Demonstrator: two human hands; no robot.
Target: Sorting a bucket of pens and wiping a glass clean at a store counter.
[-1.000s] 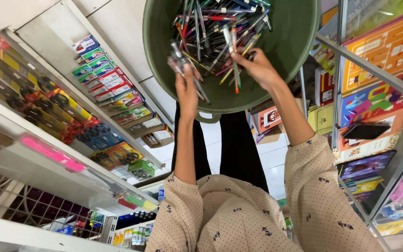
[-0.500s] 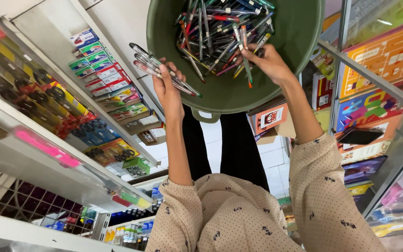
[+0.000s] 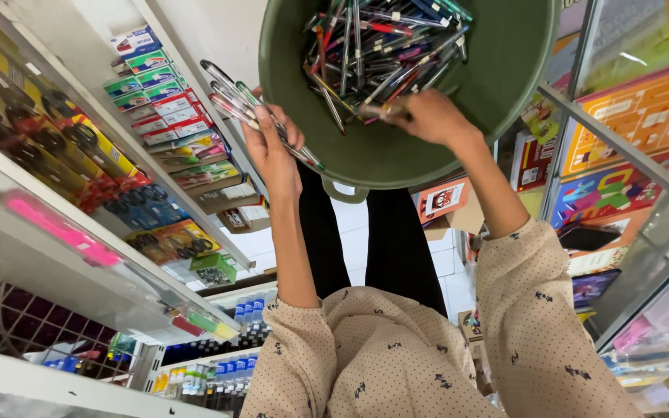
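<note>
A bundle of pens [image 3: 261, 116] is clasped in the closed left hand [image 3: 272, 151] beside the green tub [image 3: 396, 155]; one pen [image 3: 377, 111] is pinched by the right hand [image 3: 427, 116] inside it.

Bunch of pens [image 3: 261, 116] beside green bucket [image 3: 497, 85] heaped with pens

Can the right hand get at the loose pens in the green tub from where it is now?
Probably yes. The right hand is already inside the green tub, fingers on the heap of loose pens, with nothing over them. The left hand holds its own bundle of pens off to the side.
</note>
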